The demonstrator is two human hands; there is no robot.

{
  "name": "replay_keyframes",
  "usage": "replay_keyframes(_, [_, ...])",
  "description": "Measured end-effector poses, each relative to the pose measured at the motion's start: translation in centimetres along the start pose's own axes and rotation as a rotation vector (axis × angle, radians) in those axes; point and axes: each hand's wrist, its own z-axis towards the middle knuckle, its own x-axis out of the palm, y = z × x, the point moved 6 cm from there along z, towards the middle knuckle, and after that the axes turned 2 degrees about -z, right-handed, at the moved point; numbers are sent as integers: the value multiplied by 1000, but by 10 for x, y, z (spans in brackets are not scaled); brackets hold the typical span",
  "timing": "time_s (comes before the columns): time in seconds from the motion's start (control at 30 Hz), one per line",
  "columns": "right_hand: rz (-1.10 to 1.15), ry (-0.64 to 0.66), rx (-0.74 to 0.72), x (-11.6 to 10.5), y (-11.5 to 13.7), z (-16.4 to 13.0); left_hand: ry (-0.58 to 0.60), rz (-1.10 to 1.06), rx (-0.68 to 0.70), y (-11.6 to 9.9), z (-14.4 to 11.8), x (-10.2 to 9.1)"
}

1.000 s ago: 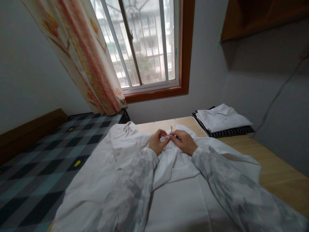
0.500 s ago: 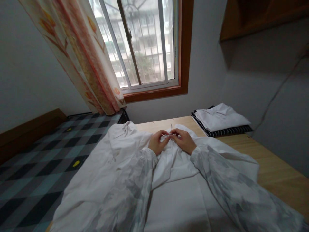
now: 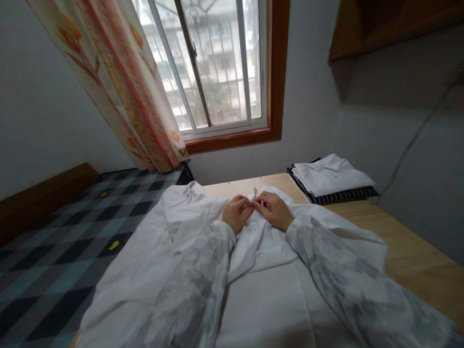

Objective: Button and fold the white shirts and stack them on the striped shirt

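A white shirt (image 3: pixel 266 290) lies spread over the wooden table, its cloth wrinkled around my hands. My left hand (image 3: pixel 237 212) pinches a raised edge of the shirt between thumb and fingers. Close against it, my right hand (image 3: pixel 273 210) pinches the same edge, the two sets of fingertips almost touching. A small strip of white cloth (image 3: pixel 254 192) sticks up just behind the fingertips. Whether a button sits between the fingers is hidden. Grey and white patterned sleeves cover both forearms.
Folded white clothing (image 3: pixel 331 175) rests on black striped fabric (image 3: pixel 340 195) at the back right of the wooden table (image 3: pixel 409 241). A bed with a checked cover (image 3: pixel 72 241) stands at the left. Behind are a window (image 3: pixel 221 72) and a flowered curtain (image 3: pixel 123 87).
My fingers have shifted slightly on the shirt's edge, and the small strip of cloth behind them now shows wider. Both hands stay in nearly the same place.
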Motion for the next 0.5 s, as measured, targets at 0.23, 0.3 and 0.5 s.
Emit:
replay_keyframes(0.23, [-55,13,-29,1,0,-1,-77,-37,-14,3,2,-5])
replay_keyframes(0.3, [-63,21,-34,3,-3,-2,-38,-31,15,2,2,-3])
replay_keyframes(0.5, [-132,38,-51,4,-1,-1,-4,52,18,0,2,-3])
